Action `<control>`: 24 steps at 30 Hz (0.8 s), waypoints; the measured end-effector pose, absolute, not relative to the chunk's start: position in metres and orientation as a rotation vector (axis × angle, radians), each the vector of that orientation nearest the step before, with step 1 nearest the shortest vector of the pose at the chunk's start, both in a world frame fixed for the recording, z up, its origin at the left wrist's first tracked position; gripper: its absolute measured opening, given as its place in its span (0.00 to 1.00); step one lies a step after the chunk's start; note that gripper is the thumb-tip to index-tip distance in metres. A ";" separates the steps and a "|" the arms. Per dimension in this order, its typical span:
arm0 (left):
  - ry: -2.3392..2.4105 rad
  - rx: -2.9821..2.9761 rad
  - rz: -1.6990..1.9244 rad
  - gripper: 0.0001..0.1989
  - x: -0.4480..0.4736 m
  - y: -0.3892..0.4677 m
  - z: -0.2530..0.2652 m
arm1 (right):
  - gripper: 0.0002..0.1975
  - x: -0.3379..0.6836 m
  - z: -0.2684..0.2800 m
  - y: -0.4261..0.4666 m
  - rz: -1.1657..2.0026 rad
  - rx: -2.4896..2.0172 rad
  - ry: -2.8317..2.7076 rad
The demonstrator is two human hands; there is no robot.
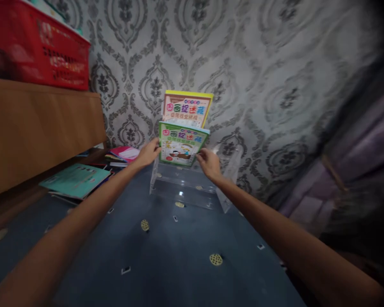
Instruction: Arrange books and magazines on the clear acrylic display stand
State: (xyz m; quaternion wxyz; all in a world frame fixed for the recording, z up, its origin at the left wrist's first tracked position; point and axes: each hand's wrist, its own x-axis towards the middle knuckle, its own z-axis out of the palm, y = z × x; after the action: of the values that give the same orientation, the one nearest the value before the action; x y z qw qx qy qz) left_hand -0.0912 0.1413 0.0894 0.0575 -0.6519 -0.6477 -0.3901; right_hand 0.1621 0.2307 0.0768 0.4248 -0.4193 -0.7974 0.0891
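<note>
A green-bordered picture book (180,147) stands upright, tilted slightly back, over a clear acrylic rack (185,192). My left hand (149,152) grips its left edge, and my right hand (209,162) pinches the lower right edge. Behind it stands a second book with a yellow and pinkish cover (188,104), its lower part hidden by the green one. The rack has stepped tiers and clear side panels. Whether the green book's bottom edge rests on a tier, I cannot tell.
The rack sits on a dark blue patterned cloth (176,256) against a wallpapered wall (141,55). At left are a teal book (77,179), a pile of papers and books (123,154), and a wooden cabinet (41,132) bearing a red basket (60,55). A blurred curtain (310,200) hangs at right.
</note>
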 end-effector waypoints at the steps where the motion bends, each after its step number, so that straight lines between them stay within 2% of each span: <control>1: -1.964 -1.981 -1.192 0.14 -0.091 0.136 0.084 | 0.10 0.163 0.075 0.233 0.232 -1.033 -1.988; 5: -1.957 -1.979 -1.203 0.18 -0.102 0.095 0.049 | 0.17 0.169 0.062 0.238 0.288 -0.912 -1.900; 8: -2.071 -1.828 -0.971 0.17 -0.130 0.048 0.019 | 0.20 0.179 0.050 0.229 0.361 -0.835 -1.821; 11: -2.307 -1.540 -0.677 0.19 -0.176 0.002 0.001 | 0.18 0.190 0.032 0.207 0.548 -0.788 -1.786; 15: -2.709 -1.168 -0.435 0.35 -0.240 -0.044 -0.003 | 0.17 0.192 -0.004 0.167 0.860 -0.753 -1.827; 17: -2.857 -1.145 -0.371 0.38 -0.264 -0.060 -0.006 | 0.17 0.188 -0.026 0.144 0.978 -0.738 -1.901; 20: -2.828 -1.376 -0.295 0.41 -0.286 -0.079 -0.013 | 0.16 0.182 -0.058 0.110 1.109 -0.764 -1.990; 24: -2.699 -1.682 -0.169 0.54 -0.297 -0.100 -0.018 | 0.14 0.179 -0.085 0.080 1.141 -0.774 -2.113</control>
State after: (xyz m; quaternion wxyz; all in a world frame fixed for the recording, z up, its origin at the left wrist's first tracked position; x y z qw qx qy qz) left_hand -0.2972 -0.1001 -0.0182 -0.0217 -0.5280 -0.8473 -0.0531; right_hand 0.1795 0.0802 -0.0853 0.3043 -0.2923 -0.7977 0.4308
